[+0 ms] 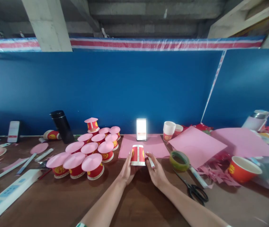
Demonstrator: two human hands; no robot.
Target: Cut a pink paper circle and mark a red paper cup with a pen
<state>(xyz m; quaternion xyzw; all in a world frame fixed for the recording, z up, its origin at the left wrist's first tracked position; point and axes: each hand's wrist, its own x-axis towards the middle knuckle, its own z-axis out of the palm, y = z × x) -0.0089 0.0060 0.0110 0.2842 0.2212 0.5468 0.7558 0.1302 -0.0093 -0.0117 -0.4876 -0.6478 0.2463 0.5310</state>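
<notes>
A red-and-white paper cup (138, 155) stands upside down in front of me, its wide rim at the bottom. My left hand (126, 172) grips the cup from its left side, thumb against the wall. At the cup's right, my right hand (157, 174) is closed around a short white stick (151, 162) like a marker or glue stick, with its fingertips close to the cup. Whether those fingertips touch the cup I cannot tell. Behind the cup lie pink paper sheets (125, 147), and a phone with a lit screen (141, 129) stands upright there.
Several upturned red cups with pink paper cone tops (92, 162) stand at left, near a black bottle (62, 126) and a power strip (8, 195). At right are a tape roll (179, 161), scissors (197, 193), stacked white cups (169, 128) and an orange paper bowl (243, 170).
</notes>
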